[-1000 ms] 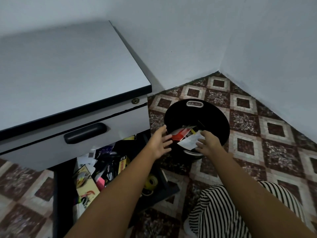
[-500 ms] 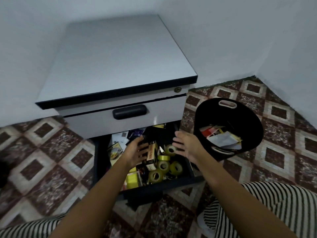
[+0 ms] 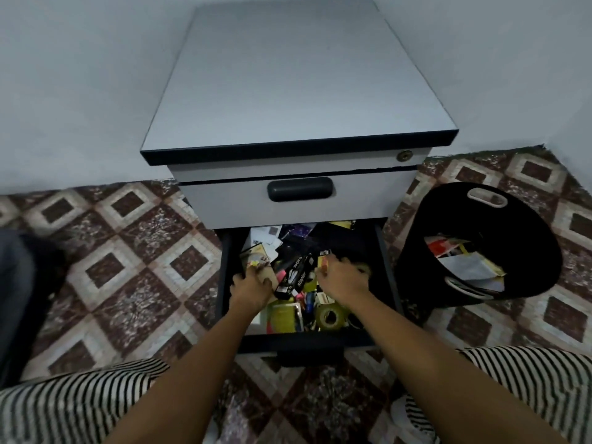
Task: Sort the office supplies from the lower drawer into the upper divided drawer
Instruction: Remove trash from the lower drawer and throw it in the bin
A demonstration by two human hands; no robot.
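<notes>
Both hands are inside the open lower drawer among the office supplies. The left hand rests fingers-down on a printed card; the right hand curls over items near a black stapler pack; neither grip can be determined. The upper drawer is closed. A black bin stands to the right.

Plain pale grey-white walls meet in a corner at the upper right, evenly and softly lit. The floor is tiled in a diamond pattern of dark maroon speckled squares framed by cream and tan bands. Against the back wall stands a light grey pedestal cabinet with a smooth flat top edged in a dark navy band and a small brass-coloured round lock at its front right corner. On the floor just right of the cabinet sits a round black soft basket with pale oval handle openings.
</notes>
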